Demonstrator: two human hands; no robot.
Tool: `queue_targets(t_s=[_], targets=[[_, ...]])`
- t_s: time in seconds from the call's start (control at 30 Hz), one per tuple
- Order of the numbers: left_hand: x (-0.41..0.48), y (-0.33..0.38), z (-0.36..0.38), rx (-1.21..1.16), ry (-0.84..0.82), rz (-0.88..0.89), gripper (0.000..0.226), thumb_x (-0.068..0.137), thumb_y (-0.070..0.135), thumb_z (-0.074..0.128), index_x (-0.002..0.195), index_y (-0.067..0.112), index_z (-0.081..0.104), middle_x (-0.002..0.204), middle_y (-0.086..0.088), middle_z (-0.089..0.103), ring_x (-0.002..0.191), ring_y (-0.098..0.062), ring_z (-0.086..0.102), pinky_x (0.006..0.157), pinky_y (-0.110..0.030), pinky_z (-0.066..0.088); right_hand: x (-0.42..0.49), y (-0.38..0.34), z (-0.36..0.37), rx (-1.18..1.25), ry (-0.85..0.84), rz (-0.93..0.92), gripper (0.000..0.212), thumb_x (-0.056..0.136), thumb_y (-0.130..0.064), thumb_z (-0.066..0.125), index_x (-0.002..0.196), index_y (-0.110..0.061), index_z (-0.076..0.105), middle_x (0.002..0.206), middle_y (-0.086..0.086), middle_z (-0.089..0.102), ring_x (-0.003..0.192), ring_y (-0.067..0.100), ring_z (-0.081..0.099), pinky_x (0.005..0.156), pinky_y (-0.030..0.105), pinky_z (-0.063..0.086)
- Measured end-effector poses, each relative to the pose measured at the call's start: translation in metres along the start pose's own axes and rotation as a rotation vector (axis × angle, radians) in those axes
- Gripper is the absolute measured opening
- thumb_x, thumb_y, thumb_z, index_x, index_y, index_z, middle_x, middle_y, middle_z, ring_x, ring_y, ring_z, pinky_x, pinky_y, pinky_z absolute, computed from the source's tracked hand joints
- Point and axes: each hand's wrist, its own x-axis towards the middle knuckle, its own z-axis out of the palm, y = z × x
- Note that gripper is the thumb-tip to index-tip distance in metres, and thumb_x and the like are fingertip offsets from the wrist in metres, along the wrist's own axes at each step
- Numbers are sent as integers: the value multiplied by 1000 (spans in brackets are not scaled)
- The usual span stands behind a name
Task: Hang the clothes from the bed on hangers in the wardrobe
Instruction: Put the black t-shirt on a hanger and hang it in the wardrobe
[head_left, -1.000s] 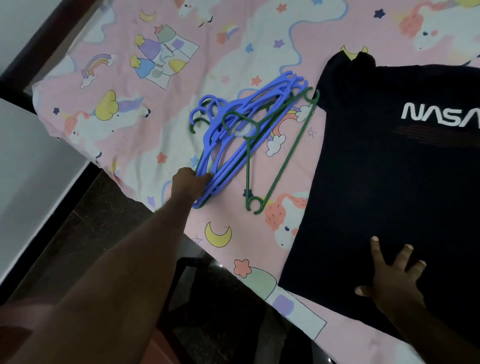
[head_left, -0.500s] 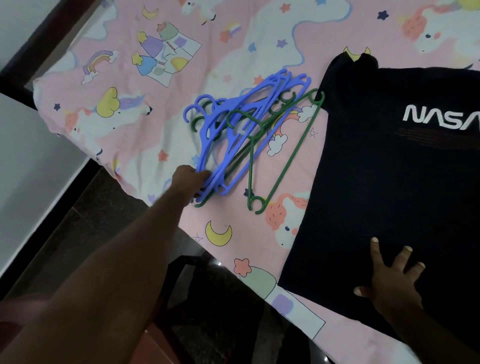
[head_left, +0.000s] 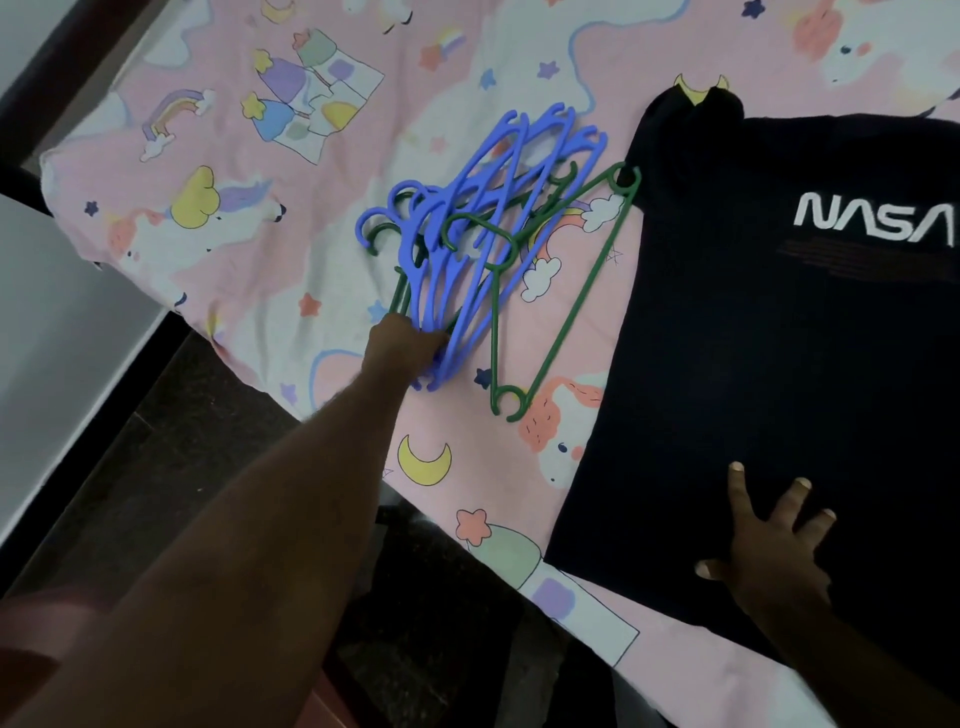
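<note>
A person's left hand (head_left: 402, 345) reaches across a bed (head_left: 260, 270) with a pink unicorn-print sheet and grips a bunch of blue hangers (head_left: 488, 218) at their near ends, fingers curled round the plastic. The hand is seen from the back, so the fingertips are hidden. The bunch fans out away from the hand, hooks pointing left, with at least one dark green hanger mixed in among the blue. A separate green hanger (head_left: 589, 270) lies flat on the sheet just to the right, its far corner touching the edge of a dark T-shirt (head_left: 753, 364). The shirt, printed with "NASA" in white, is spread flat over the right side of the bed. The right hand (head_left: 769, 551) rests palm-down on the shirt near its lower edge, fingers straight and splayed wide, holding nothing. A dark floor (head_left: 208, 441) shows beside the bed at lower left, under the outstretched left arm.
</note>
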Motion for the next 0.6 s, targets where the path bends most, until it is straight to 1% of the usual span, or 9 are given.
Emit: queue_targets(t_s=[0.03, 0.07, 0.1, 0.13, 0.2, 0.3, 0.37, 0.47, 0.6], targets=[[0, 1, -1, 25, 36, -3, 32, 82, 33, 68, 67, 5, 58, 40, 0, 55, 31, -10, 54, 39, -20, 40, 0, 0, 0, 0, -1, 0, 126, 77, -49, 77, 147, -42, -27, 152, 19, -33, 144, 50, -13, 96, 63, 43], [0, 1, -3, 56, 90, -4, 32, 81, 35, 67, 71, 6, 59, 50, -3, 59, 42, -13, 60, 47, -21, 41, 0, 1, 0, -1, 0, 1, 126, 77, -49, 78, 147, -42, -27, 152, 19, -33, 144, 50, -13, 96, 63, 43], [1, 1, -6, 87, 151, -6, 32, 79, 37, 65, 76, 6, 61, 64, -6, 61, 58, -21, 64, 56, -24, 42, 1, 1, -1, -2, 1, 0, 127, 76, -49, 78, 147, -42, -27, 152, 18, -33, 144, 50, -13, 97, 63, 43], [2, -1, -11, 113, 209, -15, 34, 79, 39, 63, 81, 5, 64, 76, -9, 62, 72, -28, 63, 62, -27, 41, 1, 1, -1, -3, 0, 0, 127, 76, -49, 78, 147, -42, -27, 153, 18, -33, 144, 50, -13, 97, 63, 43], [5, -7, -23, 129, 302, -33, 38, 81, 41, 60, 86, 4, 68, 86, -14, 64, 85, -34, 62, 68, -31, 41, 0, 1, 0, -2, -2, 4, 127, 76, -50, 78, 147, -42, -26, 153, 18, -32, 144, 50, -13, 98, 63, 43], [8, -19, -41, 157, 387, -58, 36, 84, 37, 55, 89, 4, 68, 91, -16, 65, 95, -37, 61, 78, -37, 46, 0, 1, 0, -1, -1, -5, 126, 76, -49, 78, 148, -42, -26, 152, 18, -33, 144, 50, -13, 97, 64, 43], [8, -28, -50, 147, 436, -83, 37, 88, 33, 51, 100, 2, 64, 102, -19, 65, 101, -39, 59, 85, -40, 46, 0, 2, 0, 7, -6, -2, 126, 77, -49, 78, 147, -43, -26, 152, 17, -34, 144, 49, -14, 98, 65, 42], [5, -38, -52, -2, 439, -140, 39, 93, 33, 47, 110, -1, 56, 111, -21, 62, 100, -41, 61, 86, -43, 49, 1, 1, 0, 12, -3, -1, 126, 76, -49, 79, 148, -43, -24, 152, 16, -34, 144, 49, -14, 97, 65, 42], [2, -45, -39, -215, 440, -194, 40, 92, 38, 44, 102, 1, 56, 105, -21, 65, 95, -41, 64, 86, -47, 53, 0, 2, 1, 2, 5, -8, 126, 75, -50, 78, 148, -43, -24, 152, 16, -33, 144, 49, -13, 96, 65, 42]])
